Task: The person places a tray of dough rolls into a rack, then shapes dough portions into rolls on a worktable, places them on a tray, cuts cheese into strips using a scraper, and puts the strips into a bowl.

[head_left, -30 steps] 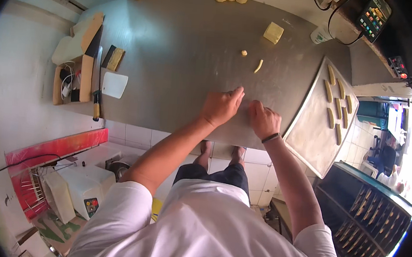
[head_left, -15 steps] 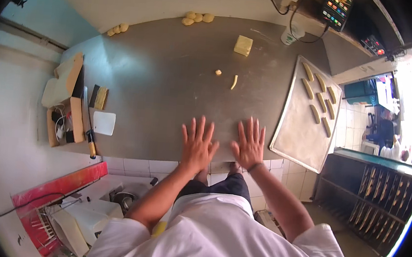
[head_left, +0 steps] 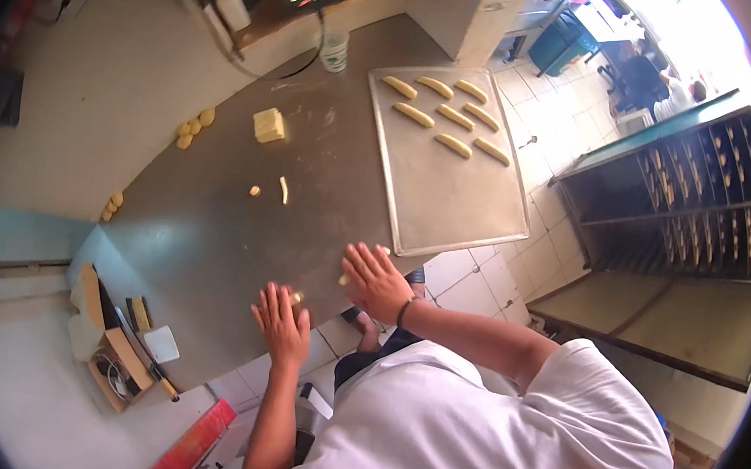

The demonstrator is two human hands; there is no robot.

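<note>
My left hand (head_left: 283,323) lies flat near the table's front edge, fingers stretched out. Beside its fingers a small piece of pale dough (head_left: 297,299) shows, the rest of it hidden. To the right, my right hand (head_left: 378,281) is also flat, close to the tray's near corner. Bits of dough peek out at its edges, one by the fingertips (head_left: 343,280); whether they belong to one piece cannot be seen. Farther back on the table lie a thin dough strip (head_left: 285,191) and a small dough lump (head_left: 255,191).
A metal baking tray (head_left: 435,213) holds several curved dough sticks (head_left: 453,146). A yellow block (head_left: 269,125) and a cup (head_left: 334,52) stand farther back. Dough balls (head_left: 195,127) line the wall edge. At left are a white scraper (head_left: 160,343), a knife (head_left: 167,386) and a cardboard box (head_left: 123,364).
The view has turned to the right, so the tray sits nearer the middle. My hands have shifted on the table, and dough now shows beside both.
</note>
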